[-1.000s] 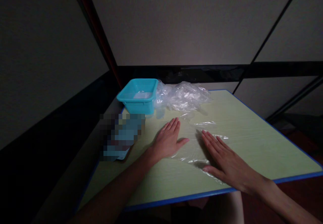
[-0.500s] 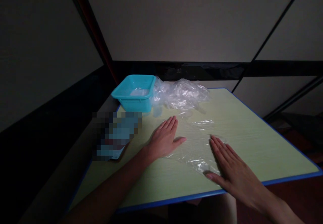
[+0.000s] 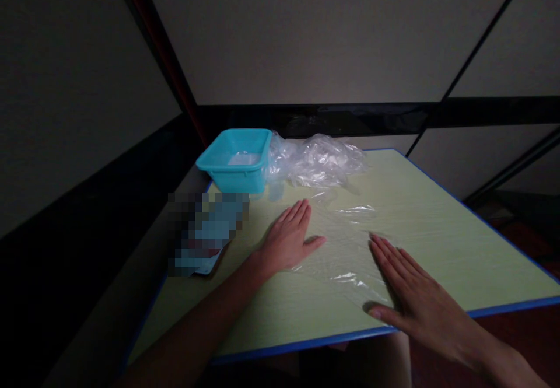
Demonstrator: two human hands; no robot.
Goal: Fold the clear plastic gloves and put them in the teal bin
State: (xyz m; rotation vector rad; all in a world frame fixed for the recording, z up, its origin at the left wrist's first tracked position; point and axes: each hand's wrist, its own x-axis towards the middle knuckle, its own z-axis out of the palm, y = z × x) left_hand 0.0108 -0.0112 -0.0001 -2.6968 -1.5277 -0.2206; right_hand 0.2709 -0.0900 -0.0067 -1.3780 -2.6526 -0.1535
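Note:
A thin clear plastic bag lies spread on the table, its creases catching the light. My left hand rests flat on the bag's left side, fingers together and thumb stretched out to the right. On the right edge of the bag, my right hand lies with straight fingers and the thumb apart, near the front of the table. Neither hand grips anything. Behind the bag sits a crumpled heap of clear plastic bags, touching or close against a turquoise plastic basin.
The pale green table has a blue edge. At its left side lies a flat item, blurred out by pixels. Something whitish lies inside the basin. A wall with a dark band stands behind the table.
My right hand has slid slightly to the right, and the bag's front creases look flatter. My left hand stays almost in place. The whole view has shifted a little.

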